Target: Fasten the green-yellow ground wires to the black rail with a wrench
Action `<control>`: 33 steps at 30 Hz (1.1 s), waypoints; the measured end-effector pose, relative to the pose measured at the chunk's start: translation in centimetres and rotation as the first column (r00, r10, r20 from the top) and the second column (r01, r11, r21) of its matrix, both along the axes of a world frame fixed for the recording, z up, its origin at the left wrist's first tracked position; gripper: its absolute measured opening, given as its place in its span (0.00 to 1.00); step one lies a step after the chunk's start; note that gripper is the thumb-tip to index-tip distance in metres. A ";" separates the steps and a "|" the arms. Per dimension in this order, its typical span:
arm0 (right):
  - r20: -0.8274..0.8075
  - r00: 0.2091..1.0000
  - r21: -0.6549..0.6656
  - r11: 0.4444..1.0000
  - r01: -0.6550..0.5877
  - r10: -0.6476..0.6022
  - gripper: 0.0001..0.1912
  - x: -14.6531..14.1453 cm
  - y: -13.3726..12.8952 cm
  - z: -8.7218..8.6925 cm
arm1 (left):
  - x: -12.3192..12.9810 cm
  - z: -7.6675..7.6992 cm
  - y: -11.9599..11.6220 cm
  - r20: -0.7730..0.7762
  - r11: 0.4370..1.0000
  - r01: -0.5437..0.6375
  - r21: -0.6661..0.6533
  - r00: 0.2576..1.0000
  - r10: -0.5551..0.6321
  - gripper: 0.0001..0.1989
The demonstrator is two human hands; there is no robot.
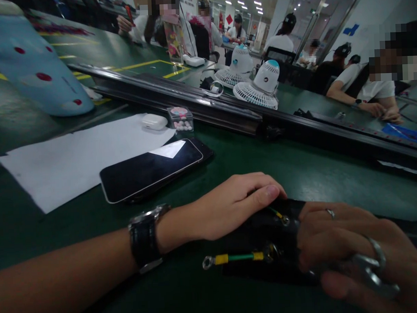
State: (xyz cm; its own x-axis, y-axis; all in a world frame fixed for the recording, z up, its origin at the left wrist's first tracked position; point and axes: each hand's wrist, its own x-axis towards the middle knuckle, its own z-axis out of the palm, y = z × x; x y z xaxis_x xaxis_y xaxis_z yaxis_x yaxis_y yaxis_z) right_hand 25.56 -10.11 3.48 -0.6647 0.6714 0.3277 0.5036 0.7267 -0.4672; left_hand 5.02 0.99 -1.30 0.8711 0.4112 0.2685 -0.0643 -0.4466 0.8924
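Note:
My left hand [237,201], with a watch [145,238] on its wrist, is closed on the far left edge of a black plate [259,232]; its fingertips are partly hidden. A short green wire with yellow sleeves and ring terminals [241,257] sticks out leftward from a fastener on the plate. A second ring-terminal wire [282,218] lies near my left thumb. My right hand [355,242], wearing rings, is wrapped round a silvery wrench [377,278] over the plate's right part. The wrench's far end is hidden and slightly blurred.
A phone [154,170] lies on white paper [68,157], near an earbud case [154,122] and a small clear box [181,120]. Long black rails [179,98] cross the green table behind. A blue cup [41,62] stands left, two fans [261,86] beyond. People sit farther off.

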 end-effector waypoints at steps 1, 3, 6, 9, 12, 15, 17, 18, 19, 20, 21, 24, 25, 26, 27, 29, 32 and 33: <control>0.010 1.000 -0.001 1.000 0.000 0.000 0.11 0.0 0.0 0.0 | 0.0 0.0 0.0 -0.002 1.000 0.003 0.002 1.000 -0.003 0.17; 0.027 1.000 0.008 1.000 0.004 -0.004 0.11 0.1 -0.1 0.1 | 0.0 0.1 -0.1 -0.002 1.000 0.004 0.004 1.000 -0.004 0.16; 0.032 0.999 0.023 1.000 0.007 -0.008 0.13 0.3 -0.1 0.1 | 0.0 0.2 -0.2 0.002 1.000 -0.001 0.013 1.000 0.001 0.16; -0.004 1.000 0.034 0.999 0.023 -0.023 0.14 0.4 -0.1 0.1 | 0.0 0.1 -0.2 0.006 1.000 -0.001 0.019 1.000 0.001 0.15; -0.025 0.996 -0.010 0.996 0.088 -0.088 0.13 0.5 -0.3 0.1 | 0.0 0.1 -0.1 0.004 1.000 0.002 0.023 1.000 -0.002 0.15; -0.030 0.994 -0.086 0.991 0.101 -0.104 0.14 0.5 -0.4 0.1 | 0.0 0.0 -0.1 0.008 1.000 0.003 0.020 1.000 -0.004 0.15; -0.042 0.996 -0.106 0.991 0.080 -0.084 0.14 0.4 -0.3 0.0 | 0.0 0.0 -0.1 0.014 1.000 0.002 0.016 1.000 -0.002 0.15; -0.044 0.995 -0.107 0.991 0.079 -0.084 0.15 0.3 -0.2 -0.1 | 0.0 0.0 0.0 0.014 1.000 0.002 0.017 1.000 -0.002 0.15; -0.045 0.995 -0.107 0.991 0.084 -0.089 0.15 0.2 -0.1 -0.2 | 0.0 0.0 0.0 0.012 1.000 0.003 0.020 1.000 -0.003 0.15; -0.052 0.995 -0.098 0.992 0.076 -0.082 0.15 0.2 0.0 -0.3 | 0.0 0.0 0.0 0.008 1.000 0.005 0.023 1.000 -0.005 0.15; -0.051 0.996 -0.082 0.994 0.074 -0.078 0.15 0.1 0.0 -0.3 | 0.0 0.0 0.0 0.005 1.000 0.008 0.026 1.000 -0.008 0.15; -0.006 0.999 0.008 0.999 0.035 -0.035 0.14 -0.1 -0.3 -0.2 | 0.0 0.0 0.1 0.001 0.999 0.020 0.025 1.000 -0.020 0.16; 0.033 0.999 0.046 0.999 0.019 -0.021 0.13 -0.1 -0.5 -0.2 | 0.0 0.0 0.1 0.002 0.999 0.022 0.024 1.000 -0.022 0.16; 0.079 0.997 0.081 0.997 0.010 -0.016 0.13 -0.2 -0.7 -0.1 | 0.0 -0.1 0.1 0.005 0.999 0.023 0.025 1.000 -0.023 0.16; 0.121 0.993 0.111 0.994 0.002 -0.015 0.12 -0.2 -1.0 -0.1 | 0.0 -0.1 0.1 0.007 0.999 0.024 0.026 1.000 -0.024 0.16; 0.149 0.988 0.136 0.991 0.011 -0.031 0.12 -0.2 -1.3 -0.1 | 0.0 -0.1 0.0 0.017 0.999 0.026 0.032 1.000 -0.026 0.16; 0.065 0.998 0.113 0.993 0.011 -0.019 0.13 0.0 -1.0 -0.1 | -0.1 0.0 0.0 0.030 0.998 0.045 0.051 0.998 -0.046 0.16; 0.039 0.999 0.096 0.995 0.010 -0.014 0.13 0.1 -0.8 0.0 | -0.1 0.0 0.1 0.029 0.997 0.055 0.060 0.998 -0.057 0.16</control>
State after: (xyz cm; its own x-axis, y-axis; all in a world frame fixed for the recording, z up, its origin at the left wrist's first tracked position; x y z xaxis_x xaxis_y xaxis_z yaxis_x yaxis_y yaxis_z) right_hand 25.68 -10.88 3.48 -0.6705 0.6461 0.3648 0.5292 0.7610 -0.3751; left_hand 4.88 1.06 -1.32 0.8831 0.3447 0.3182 -0.1178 -0.4937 0.8616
